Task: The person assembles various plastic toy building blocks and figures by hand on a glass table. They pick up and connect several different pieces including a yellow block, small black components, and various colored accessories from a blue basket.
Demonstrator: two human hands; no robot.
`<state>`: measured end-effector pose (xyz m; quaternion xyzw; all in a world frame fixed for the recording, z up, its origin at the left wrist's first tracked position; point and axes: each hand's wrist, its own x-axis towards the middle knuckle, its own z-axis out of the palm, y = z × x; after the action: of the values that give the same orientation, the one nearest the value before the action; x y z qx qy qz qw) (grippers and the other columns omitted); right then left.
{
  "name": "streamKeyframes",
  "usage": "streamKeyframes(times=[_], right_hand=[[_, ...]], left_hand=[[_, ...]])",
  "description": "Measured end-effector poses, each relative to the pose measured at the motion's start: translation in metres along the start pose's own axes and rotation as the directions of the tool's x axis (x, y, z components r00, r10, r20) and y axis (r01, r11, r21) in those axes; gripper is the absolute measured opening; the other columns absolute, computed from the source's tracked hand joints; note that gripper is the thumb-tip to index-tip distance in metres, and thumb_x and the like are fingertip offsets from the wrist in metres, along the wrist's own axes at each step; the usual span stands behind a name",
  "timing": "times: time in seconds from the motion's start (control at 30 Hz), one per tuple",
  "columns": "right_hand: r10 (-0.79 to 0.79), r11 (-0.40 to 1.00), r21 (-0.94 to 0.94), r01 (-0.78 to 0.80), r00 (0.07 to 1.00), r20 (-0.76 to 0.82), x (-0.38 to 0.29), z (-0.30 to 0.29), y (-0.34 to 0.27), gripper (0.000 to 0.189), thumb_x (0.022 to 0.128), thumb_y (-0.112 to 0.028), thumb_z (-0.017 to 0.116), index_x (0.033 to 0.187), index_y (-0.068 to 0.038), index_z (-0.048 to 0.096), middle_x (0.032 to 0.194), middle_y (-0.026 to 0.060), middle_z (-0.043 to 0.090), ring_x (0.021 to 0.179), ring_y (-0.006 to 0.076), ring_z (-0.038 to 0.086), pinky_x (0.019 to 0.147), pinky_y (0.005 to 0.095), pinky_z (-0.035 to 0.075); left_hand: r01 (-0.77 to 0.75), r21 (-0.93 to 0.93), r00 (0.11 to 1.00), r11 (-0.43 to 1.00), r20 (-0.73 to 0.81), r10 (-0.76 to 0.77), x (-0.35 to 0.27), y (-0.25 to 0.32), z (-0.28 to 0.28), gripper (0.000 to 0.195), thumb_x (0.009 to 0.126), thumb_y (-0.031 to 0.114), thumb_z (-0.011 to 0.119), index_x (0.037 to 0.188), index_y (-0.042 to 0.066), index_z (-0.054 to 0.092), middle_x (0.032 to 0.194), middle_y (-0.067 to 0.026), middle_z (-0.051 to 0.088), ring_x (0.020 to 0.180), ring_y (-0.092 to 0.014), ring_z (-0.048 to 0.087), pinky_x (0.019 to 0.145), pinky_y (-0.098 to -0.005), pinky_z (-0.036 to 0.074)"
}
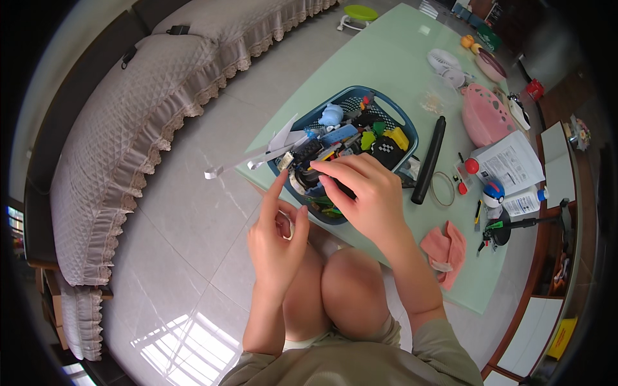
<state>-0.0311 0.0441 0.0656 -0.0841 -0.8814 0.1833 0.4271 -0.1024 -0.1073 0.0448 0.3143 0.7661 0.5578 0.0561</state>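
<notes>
A blue plastic basket (409,120) full of toys and building-block parts stands at the near left edge of the glass-topped table. My left hand (280,231) is at its near left corner, index finger extended and thumb apart; whether something small lies in the curled fingers cannot be told. Over the near part of the basket is my right hand (364,193), thumb and index finger apart, with nothing plainly held. Among the contents are a light blue toy figure (331,115), a yellow toy piece (398,138) and a green piece (368,140). White strips (277,153) stick out over the left rim.
Right of the basket lie a black tube (429,161), a clear ring (442,189) and a salmon cloth (446,248). Farther right are a pink colander (483,116), a white pouch (512,161), a red-and-blue ball (493,193) and a bottle (521,202). A quilted sofa (130,111) stands left.
</notes>
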Motion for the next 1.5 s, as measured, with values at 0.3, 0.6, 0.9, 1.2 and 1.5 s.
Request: streamKeyframes(times=[0.3, 0.6, 0.9, 1.2, 1.5], right_hand=[[0.084, 0.994, -0.066, -0.09, 0.993, -0.083, -0.032, -0.05, -0.008, 0.032, 0.076, -0.001, 0.074, 0.105, -0.014, 0.075, 0.083, -0.0011, 0.067, 0.072, 0.0182, 0.063, 0.057, 0.0309, 0.051], [0.233, 0.949, -0.176, -0.263, 0.957, -0.173, -0.085, -0.099, -0.001, 0.034, 0.075, 0.0, 0.074, 0.105, -0.015, 0.075, 0.083, -0.0007, 0.067, 0.07, 0.0183, 0.062, 0.056, 0.0316, 0.049], [0.362, 0.877, -0.257, -0.406, 0.91, -0.203, -0.134, -0.132, 0.0, 0.031, 0.077, -0.003, 0.075, 0.105, -0.014, 0.074, 0.084, -0.0001, 0.068, 0.073, 0.0183, 0.062, 0.057, 0.0326, 0.047], [0.415, 0.829, -0.294, -0.475, 0.876, -0.244, -0.162, -0.159, 0.002, 0.029, 0.078, -0.002, 0.074, 0.105, -0.013, 0.074, 0.088, 0.0012, 0.069, 0.076, 0.02, 0.063, 0.063, 0.0329, 0.05], [0.541, 0.747, -0.281, -0.603, 0.796, -0.27, -0.196, -0.181, 0.018, 0.022, 0.08, -0.007, 0.073, 0.101, -0.013, 0.075, 0.092, -0.0008, 0.071, 0.084, 0.0191, 0.067, 0.069, 0.0329, 0.054]], left_hand=[[-0.045, -0.15, 0.991, 0.988, 0.12, 0.063, -0.02, 0.035, 0.016, 0.055, 0.086, -0.002, 0.066, 0.139, 0.005, 0.056, 0.071, 0.0023, 0.057, 0.058, -0.003, 0.046, 0.053, -0.0199, 0.036], [-0.083, -0.234, 0.911, 0.969, 0.376, 0.169, -0.039, 0.057, 0.06, 0.054, 0.086, 0.0, 0.066, 0.139, 0.007, 0.057, 0.073, 0.0015, 0.057, 0.059, -0.006, 0.046, 0.053, -0.0218, 0.038], [-0.124, -0.24, 0.829, 0.963, 0.508, 0.234, -0.058, 0.069, 0.101, 0.049, 0.085, 0.005, 0.069, 0.133, 0.01, 0.061, 0.071, -0.0011, 0.06, 0.055, -0.011, 0.049, 0.051, -0.0262, 0.042], [-0.125, -0.209, 0.772, 0.97, 0.593, 0.227, -0.072, 0.075, 0.135, 0.04, 0.086, 0.009, 0.069, 0.126, 0.012, 0.067, 0.074, -0.0019, 0.064, 0.053, -0.012, 0.051, 0.052, -0.0285, 0.044], [-0.152, -0.163, 0.722, 0.975, 0.655, 0.222, -0.086, 0.082, 0.174, 0.037, 0.088, 0.006, 0.067, 0.124, 0.011, 0.068, 0.077, -0.0022, 0.062, 0.057, -0.009, 0.048, 0.051, -0.0256, 0.039]])
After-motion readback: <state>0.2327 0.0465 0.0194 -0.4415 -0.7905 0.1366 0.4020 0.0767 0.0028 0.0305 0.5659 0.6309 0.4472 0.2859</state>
